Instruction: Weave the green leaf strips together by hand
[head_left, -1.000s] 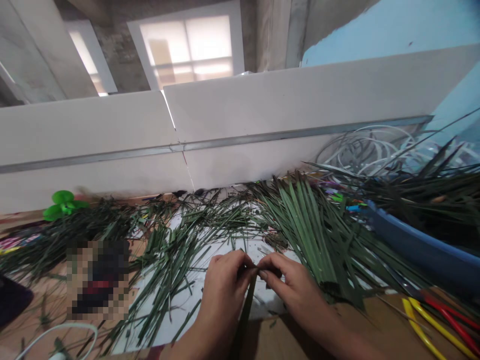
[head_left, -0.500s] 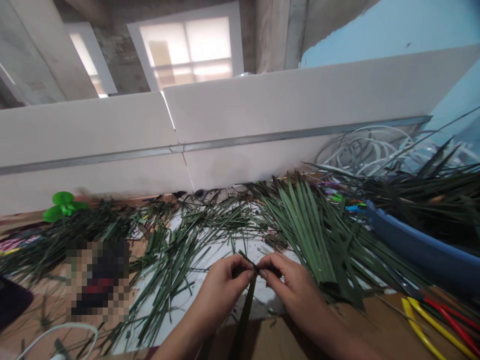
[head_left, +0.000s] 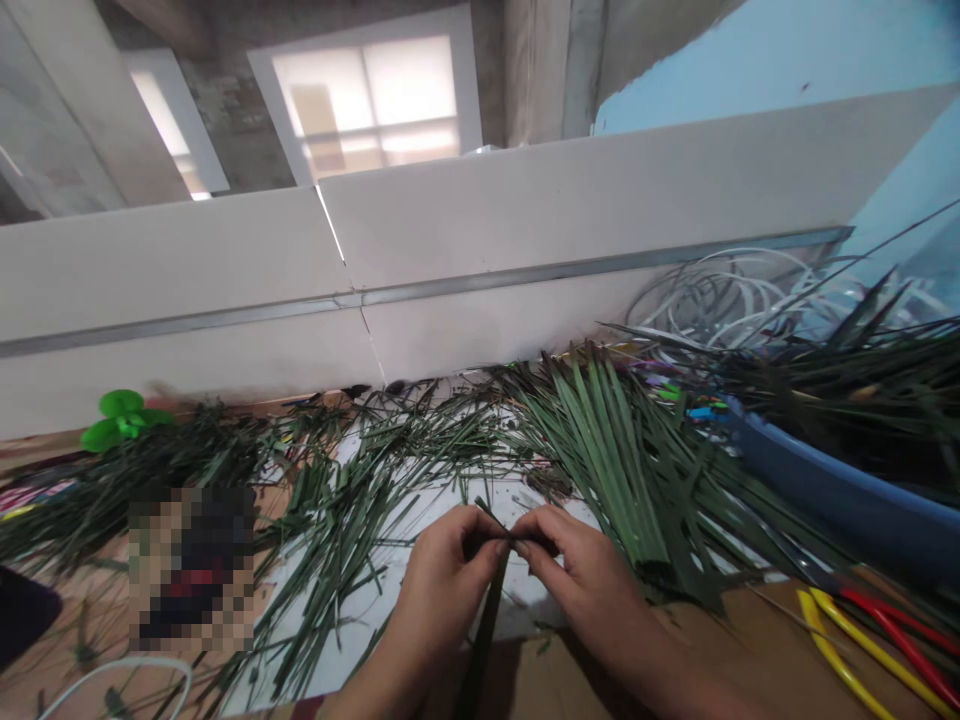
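My left hand [head_left: 448, 572] and my right hand [head_left: 574, 565] meet low in the middle of the view, each pinching a green leaf strip [head_left: 489, 612] between thumb and forefinger. One short end of the strip sticks up behind the left fingers, and its long part hangs down between my wrists. What the fingertips cover at the pinch is hidden. To the right of my right hand lies a thick bundle of long green leaves [head_left: 611, 450]. Thin cut leaf strips [head_left: 337, 545] are scattered to the left of my left hand.
A blue tub [head_left: 840, 480] full of leaves stands at the right. Yellow-handled [head_left: 840, 650] and red-handled tools [head_left: 900, 625] lie in front of it. White coiled straps [head_left: 720, 295] rest against the partition [head_left: 480, 220]. A green propeller-shaped thing [head_left: 121, 420] and a white cable [head_left: 124, 665] are at left.
The view has shifted slightly. Both hands remain pinched together on the leaf strip, with the fingertips almost unchanged in place.
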